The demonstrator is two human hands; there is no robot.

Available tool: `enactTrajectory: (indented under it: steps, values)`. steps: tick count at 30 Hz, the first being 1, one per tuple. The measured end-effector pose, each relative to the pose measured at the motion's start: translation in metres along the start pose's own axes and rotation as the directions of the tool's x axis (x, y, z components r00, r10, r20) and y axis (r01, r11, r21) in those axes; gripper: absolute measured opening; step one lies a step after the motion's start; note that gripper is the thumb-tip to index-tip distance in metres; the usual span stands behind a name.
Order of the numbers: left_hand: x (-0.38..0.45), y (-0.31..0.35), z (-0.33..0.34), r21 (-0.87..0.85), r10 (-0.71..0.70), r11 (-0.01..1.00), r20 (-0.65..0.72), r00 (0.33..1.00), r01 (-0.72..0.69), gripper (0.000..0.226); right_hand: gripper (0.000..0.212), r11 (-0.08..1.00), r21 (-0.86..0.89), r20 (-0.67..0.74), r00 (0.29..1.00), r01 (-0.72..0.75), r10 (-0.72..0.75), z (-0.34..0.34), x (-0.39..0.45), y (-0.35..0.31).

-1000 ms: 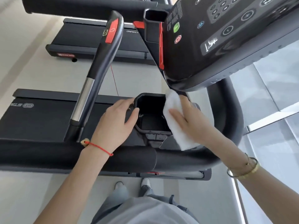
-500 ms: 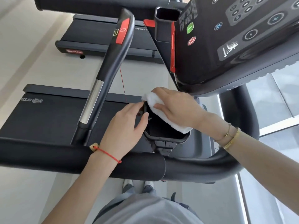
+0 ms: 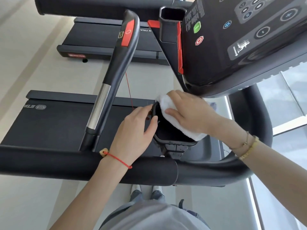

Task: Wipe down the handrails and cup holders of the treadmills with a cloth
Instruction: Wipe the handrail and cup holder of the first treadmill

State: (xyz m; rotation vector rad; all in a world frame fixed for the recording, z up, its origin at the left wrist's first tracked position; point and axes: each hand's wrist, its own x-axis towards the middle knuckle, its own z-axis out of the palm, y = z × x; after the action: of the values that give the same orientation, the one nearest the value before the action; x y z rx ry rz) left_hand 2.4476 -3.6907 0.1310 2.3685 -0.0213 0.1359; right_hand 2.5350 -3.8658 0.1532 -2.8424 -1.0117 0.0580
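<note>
pale gym floor below the treadmills. our left hand grips the cup holder rim; our right hand presses the cloth on its far edge. we should hold the holder firmly and wipe round the whole rim, then inside.

cloth white | cup holder black | handrail black | wrist cord red
</note>
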Motion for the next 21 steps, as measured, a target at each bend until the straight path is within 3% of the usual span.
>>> enactTrajectory:
  steps: [6, 12, 18, 21]
  values:
    - [0.000, -0.001, 0.000, -0.012, 0.013, 1.000, 0.001, 1.000, -0.013, 0.040, 0.042, 0.995, 0.095, -0.035, 0.999, -0.029, 0.032, 0.000, -0.004, 0.001]
    - [0.001, -0.002, 0.000, 0.003, 0.010, 1.000, 0.001, 1.000, -0.010, 0.044, 0.059, 0.967, 0.223, -0.033, 0.990, -0.126, 0.137, 0.008, -0.042, 0.008]
    - [0.001, -0.001, 0.001, 0.001, 0.015, 1.000, -0.014, 1.000, -0.015, 0.040, 0.054, 0.867, 0.384, 0.146, 0.948, -0.318, 0.284, 0.004, -0.028, 0.013]
    - [0.002, -0.001, 0.001, 0.000, 0.025, 1.000, -0.013, 1.000, -0.025, 0.039, 0.048, 0.807, 0.452, 0.165, 0.925, -0.380, 0.343, 0.004, -0.028, 0.014]
